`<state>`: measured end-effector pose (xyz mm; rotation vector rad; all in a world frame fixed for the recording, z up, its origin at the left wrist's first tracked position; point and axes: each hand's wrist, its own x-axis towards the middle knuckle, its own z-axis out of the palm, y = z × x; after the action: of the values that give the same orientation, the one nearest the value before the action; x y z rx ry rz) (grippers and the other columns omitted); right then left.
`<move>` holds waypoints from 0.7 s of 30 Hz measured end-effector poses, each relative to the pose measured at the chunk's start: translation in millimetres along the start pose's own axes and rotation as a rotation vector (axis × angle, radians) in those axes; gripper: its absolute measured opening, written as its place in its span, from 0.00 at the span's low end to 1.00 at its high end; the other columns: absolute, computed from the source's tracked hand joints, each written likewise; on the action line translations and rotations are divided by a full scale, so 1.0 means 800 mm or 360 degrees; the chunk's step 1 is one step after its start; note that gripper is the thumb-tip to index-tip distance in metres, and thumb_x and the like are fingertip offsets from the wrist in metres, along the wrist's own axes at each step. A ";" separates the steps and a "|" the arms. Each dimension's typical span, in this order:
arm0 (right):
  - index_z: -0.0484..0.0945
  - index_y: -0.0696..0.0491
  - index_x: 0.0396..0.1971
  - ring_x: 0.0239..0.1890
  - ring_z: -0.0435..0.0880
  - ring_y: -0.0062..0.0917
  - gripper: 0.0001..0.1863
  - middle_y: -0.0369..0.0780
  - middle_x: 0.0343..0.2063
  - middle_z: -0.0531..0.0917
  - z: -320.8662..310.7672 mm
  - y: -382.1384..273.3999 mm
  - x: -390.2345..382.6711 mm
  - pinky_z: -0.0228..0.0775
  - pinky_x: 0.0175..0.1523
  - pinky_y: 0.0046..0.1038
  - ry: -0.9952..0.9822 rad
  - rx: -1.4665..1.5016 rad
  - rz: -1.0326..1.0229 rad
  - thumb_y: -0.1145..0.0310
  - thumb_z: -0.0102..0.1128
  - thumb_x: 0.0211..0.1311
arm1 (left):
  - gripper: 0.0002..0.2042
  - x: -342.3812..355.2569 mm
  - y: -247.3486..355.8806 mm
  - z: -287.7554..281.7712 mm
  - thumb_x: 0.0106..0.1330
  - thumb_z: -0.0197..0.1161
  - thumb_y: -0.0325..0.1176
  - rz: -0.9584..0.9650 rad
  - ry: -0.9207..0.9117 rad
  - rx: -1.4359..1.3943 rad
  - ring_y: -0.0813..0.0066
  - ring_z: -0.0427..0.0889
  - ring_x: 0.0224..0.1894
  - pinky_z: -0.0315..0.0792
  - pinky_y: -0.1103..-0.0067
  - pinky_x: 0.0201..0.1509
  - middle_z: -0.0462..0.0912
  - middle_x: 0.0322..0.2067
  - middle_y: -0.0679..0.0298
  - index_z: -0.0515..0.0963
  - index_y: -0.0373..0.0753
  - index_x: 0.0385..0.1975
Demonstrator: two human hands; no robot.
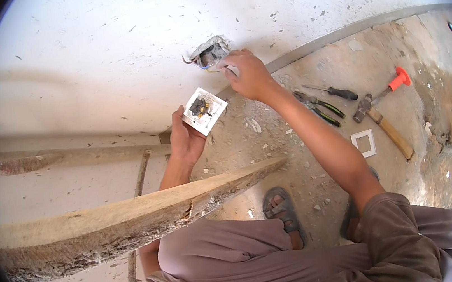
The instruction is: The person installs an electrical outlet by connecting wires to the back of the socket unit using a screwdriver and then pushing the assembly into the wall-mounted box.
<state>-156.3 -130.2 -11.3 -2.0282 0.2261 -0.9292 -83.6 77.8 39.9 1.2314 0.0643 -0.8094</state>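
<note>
Person low on the floor (pixel 299 183), facing a white, speckled wall (pixel 112 42). Left hand (pixel 186 137) is partly closed around the lower left edge of a square white wall plate (pixel 209 121), thumb along the edge, fingers behind. The plate is tilted, its back toward the viewer; a black block with brass-coloured screws sits in its middle. It is held in the air, below and a little left of a rough-edged wall box (pixel 216 52) set in the wall.

Right hand (pixel 249 76) is at the lower right edge of that box, fingers bent and drawn together near the ends of thin wires (pixel 207 68). The wires come out of the opening, one blue and one yellowish among them. The fingertips may be pinching a wire; at this size it cannot be told for certain.

On the floor, right of the right forearm: pliers (pixel 328 112) with black and green handles, and a screwdriver (pixel 342 93) just beside them. Farther right, a wooden-handled hammer (pixel 392 133), its head near a chisel (pixel 399 80) with an orange-red guard. A white square frame (pixel 372 143) lies left of the hammer handle. Rubble is scattered around.

Nearer the viewer, a rough plank (pixel 123 221) crosses in front of the left forearm. A sandalled foot (pixel 281 211) rests beyond the knee.
</note>
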 end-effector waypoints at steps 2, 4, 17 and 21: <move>0.84 0.53 0.38 0.43 0.79 0.41 0.09 0.44 0.38 0.84 0.014 0.012 0.007 0.71 0.50 0.38 -0.0064 -0.0015 -0.0012 0.70 0.60 0.58 | 0.23 -0.002 -0.013 0.009 0.76 0.38 0.44 -0.0010 0.0056 -0.0079 0.67 0.80 0.52 0.76 0.71 0.54 0.79 0.54 0.55 0.68 0.32 0.57; 0.84 0.54 0.38 0.43 0.79 0.41 0.10 0.45 0.37 0.84 0.027 0.017 0.011 0.71 0.50 0.37 -0.0100 -0.0015 -0.0002 0.69 0.61 0.58 | 0.23 0.005 -0.019 0.012 0.76 0.38 0.45 -0.0025 -0.0021 -0.0193 0.67 0.81 0.49 0.77 0.74 0.50 0.79 0.54 0.54 0.68 0.32 0.57; 0.85 0.57 0.31 0.29 0.84 0.37 0.11 0.46 0.27 0.86 0.039 0.002 0.024 0.75 0.39 0.33 -0.0235 0.0204 0.0222 0.64 0.66 0.56 | 0.14 0.047 -0.023 -0.020 0.71 0.40 0.29 -0.0357 -0.0361 -0.0916 0.62 0.74 0.41 0.76 0.80 0.34 0.72 0.53 0.40 0.67 0.27 0.49; 0.85 0.59 0.29 0.26 0.84 0.29 0.12 0.42 0.22 0.86 0.047 -0.023 0.022 0.74 0.37 0.28 -0.0162 0.0358 0.0503 0.64 0.66 0.56 | 0.13 0.055 -0.025 -0.030 0.71 0.41 0.29 -0.0348 -0.0317 -0.0990 0.63 0.73 0.40 0.76 0.80 0.33 0.72 0.46 0.44 0.67 0.27 0.48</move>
<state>-121.6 -103.0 -0.7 -1.7628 0.3581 -0.6229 -54.6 73.4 -5.5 0.5590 0.2717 -1.0022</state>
